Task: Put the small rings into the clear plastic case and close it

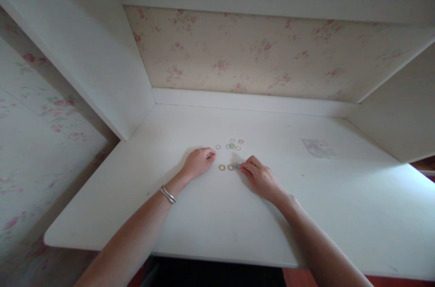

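Small thin rings, perhaps hair elastics, lie on a white desk point(210, 219) between my two hands. My left hand point(200, 161) rests on the desk with its fingers curled closed; whatever they may hold is hidden. A single dark ring point(218, 147) lies just beyond its fingertips. My right hand point(260, 177) has its fingertips pinched together at a small grey ring point(237, 165). Left of that, in a row, are a brownish ring point(230, 167) and a yellow-orange ring point(222, 167). Farther back sits a loose group of green rings point(232, 146), with a pinkish ring point(241, 141) at its right.
A clear plastic bag point(318, 148) lies flat on the right part of the desk. White side panels and a low back ledge point(251, 100) border the desk, with flowered wallpaper point(220, 51) behind. A silver bracelet point(168, 194) circles my left wrist.
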`<state>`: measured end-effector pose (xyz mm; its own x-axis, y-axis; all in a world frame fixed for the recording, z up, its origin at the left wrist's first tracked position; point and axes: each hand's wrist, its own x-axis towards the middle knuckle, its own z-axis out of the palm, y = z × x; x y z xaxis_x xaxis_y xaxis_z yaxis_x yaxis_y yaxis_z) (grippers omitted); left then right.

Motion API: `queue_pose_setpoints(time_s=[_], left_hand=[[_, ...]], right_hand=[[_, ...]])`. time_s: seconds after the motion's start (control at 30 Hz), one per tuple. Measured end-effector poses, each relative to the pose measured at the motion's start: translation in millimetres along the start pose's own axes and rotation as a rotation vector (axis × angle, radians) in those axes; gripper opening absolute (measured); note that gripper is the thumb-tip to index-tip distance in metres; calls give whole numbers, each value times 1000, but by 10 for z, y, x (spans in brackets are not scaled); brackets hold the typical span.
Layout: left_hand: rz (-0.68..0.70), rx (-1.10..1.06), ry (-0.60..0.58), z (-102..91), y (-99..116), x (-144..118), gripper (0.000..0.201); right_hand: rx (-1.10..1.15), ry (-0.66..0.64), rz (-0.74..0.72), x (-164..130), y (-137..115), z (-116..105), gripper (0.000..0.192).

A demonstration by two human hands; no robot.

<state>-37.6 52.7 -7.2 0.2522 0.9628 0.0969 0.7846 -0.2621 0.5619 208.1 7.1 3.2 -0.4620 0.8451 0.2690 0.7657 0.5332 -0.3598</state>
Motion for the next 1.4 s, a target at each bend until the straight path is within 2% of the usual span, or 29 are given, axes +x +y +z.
queue_pose_setpoints(time_s=[0.17, 0.3, 0.43, 0.57, 0.77, 0.97, 1.23, 1.4], left_hand=[[-16, -2, -5, -6, 16, -2, 24], [-8, -7, -7, 1, 11, 1, 24], [-7, 15, -8, -3, 10, 3, 24], [-6, 20, -12, -16, 22, -1, 24], [-25, 16, -19, -23, 41, -7, 24], [-22, 4, -17, -31, 44, -7, 23], [-9, 7, -9, -18, 35, -5, 23], [-13, 1, -15, -14, 30, -2, 23]], right_hand=[[71, -38, 19, -73, 46, -37, 25], [57, 36, 57, -88, 86, -33, 27], [-6, 57, 18, 1, 60, 13, 29], [-73, -11, -15, 92, 18, 48, 27], [-82, -119, 45, 131, -52, -21, 27], [-111, -151, 83, 149, -60, -34, 27], [-111, -151, 99, 133, -24, 12, 25], [-51, -84, 123, 107, 23, 1, 25]])
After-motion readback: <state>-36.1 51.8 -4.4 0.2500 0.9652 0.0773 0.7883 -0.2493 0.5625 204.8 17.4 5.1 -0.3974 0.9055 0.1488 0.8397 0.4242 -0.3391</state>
